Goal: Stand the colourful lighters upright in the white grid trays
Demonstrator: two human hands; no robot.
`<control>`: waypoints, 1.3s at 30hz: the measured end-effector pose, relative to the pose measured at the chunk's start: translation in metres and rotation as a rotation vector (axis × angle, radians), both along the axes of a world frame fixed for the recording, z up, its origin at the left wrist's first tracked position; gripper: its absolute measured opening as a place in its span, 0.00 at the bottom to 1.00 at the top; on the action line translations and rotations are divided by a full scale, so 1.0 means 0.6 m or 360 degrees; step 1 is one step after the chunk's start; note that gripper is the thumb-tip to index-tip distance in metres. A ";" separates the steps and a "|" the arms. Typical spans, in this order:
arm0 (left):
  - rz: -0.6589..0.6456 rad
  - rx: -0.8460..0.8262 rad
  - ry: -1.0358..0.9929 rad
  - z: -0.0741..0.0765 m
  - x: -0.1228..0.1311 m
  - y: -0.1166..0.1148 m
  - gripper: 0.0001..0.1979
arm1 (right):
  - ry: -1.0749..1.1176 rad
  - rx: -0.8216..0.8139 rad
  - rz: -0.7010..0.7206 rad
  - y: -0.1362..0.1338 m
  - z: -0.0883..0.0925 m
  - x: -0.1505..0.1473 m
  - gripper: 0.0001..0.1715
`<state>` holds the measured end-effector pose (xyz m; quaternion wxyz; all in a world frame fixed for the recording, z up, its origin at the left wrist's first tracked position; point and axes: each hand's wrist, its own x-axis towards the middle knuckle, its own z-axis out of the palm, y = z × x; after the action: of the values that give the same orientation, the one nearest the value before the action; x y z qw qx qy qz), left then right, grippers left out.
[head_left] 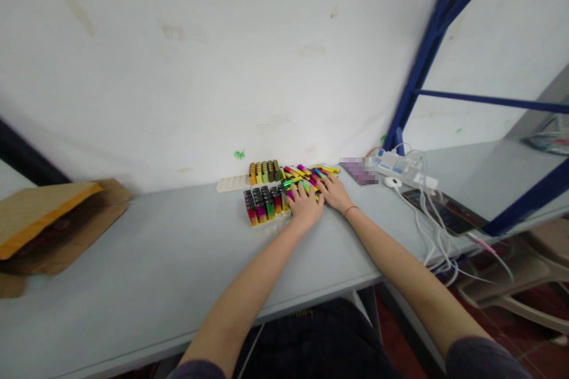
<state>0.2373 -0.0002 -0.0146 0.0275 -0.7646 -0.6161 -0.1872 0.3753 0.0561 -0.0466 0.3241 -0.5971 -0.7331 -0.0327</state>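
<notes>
The lighters lay in a heap right under the fingers. They looked light, stiff and a bit slippery, so the middle of one seemed the best place to hold. The left hand and right hand lay on them, fingers spread, pinching nothing. More lighters stood just left of the fingers, near a white tray.

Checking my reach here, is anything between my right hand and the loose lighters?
Nothing visible stands between them: your right hand already rests on the loose lighters, and your left hand lies beside it at the pile's near edge.
</notes>
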 end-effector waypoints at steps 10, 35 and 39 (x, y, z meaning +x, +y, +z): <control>-0.0262 -0.0123 0.0028 0.001 -0.013 0.026 0.28 | 0.0205 0.0082 0.0137 0.000 0.009 0.008 0.20; -0.0697 0.0646 -0.0305 0.112 -0.197 -0.035 0.19 | 0.0934 0.0104 0.0743 -0.063 0.082 -0.093 0.23; -0.0724 0.0232 -0.0578 0.091 -0.296 0.007 0.39 | 0.0912 -0.0343 0.1220 -0.061 0.085 -0.160 0.47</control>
<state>0.0595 0.0040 0.0397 -0.0711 -0.8331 -0.4088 -0.3659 0.2791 0.0197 0.0042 0.4378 -0.2993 -0.7806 0.3307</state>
